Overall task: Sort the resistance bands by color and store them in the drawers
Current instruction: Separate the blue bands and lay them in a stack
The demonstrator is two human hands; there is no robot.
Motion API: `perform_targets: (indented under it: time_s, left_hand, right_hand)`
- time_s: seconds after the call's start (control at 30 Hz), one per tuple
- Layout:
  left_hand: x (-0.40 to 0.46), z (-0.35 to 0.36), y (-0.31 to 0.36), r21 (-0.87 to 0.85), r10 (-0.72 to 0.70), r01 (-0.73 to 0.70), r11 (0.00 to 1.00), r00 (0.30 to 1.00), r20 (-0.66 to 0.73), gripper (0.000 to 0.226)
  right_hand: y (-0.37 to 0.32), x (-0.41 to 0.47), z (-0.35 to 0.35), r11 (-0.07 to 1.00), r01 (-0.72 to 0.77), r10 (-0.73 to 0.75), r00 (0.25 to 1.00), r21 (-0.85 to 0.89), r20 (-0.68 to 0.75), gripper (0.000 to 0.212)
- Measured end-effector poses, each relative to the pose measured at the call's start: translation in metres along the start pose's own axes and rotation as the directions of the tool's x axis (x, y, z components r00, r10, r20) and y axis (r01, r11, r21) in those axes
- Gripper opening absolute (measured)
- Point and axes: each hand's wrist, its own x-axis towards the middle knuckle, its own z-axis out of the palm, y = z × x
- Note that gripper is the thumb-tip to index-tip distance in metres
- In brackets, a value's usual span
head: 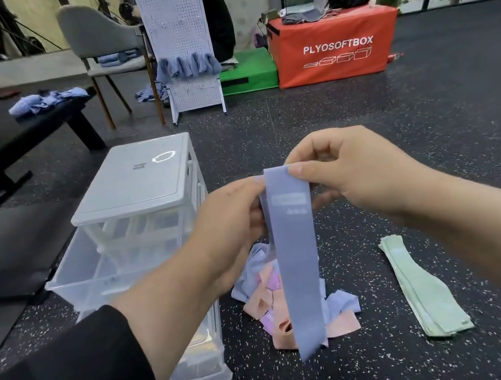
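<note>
We pinch the blue band (297,258) by its top edge, both hands (234,222) (349,173), hanging straight to check colour; green stack (424,286) already apart, right.

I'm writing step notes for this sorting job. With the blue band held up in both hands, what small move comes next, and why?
Probably lay the blue band flat on the floor, starting its own stack: the green bands already lie stacked apart, and the mixed pile remains unsorted.
</note>
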Motion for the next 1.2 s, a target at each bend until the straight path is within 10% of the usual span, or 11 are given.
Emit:
perform_targets:
  time_s: [0.47, 1.2]
  left_hand:
    - [-0.004, 0.018, -0.01, -0.035, 0.026, -0.026, 0.999, 1.0, -0.001, 0.028]
    - [0.014, 0.041, -0.04, 0.174, 0.006, -0.022, 0.984, 0.996, 0.092, 0.024]
  right_hand:
    - [0.022, 0.006, 0.014, 0.939, 0.09, -0.151, 0.975, -0.331, -0.164, 0.012]
    - [0.034, 0.007, -0.016, 0.995, -0.017, 0.032, 0.988, 0.1, -0.154, 0.012]
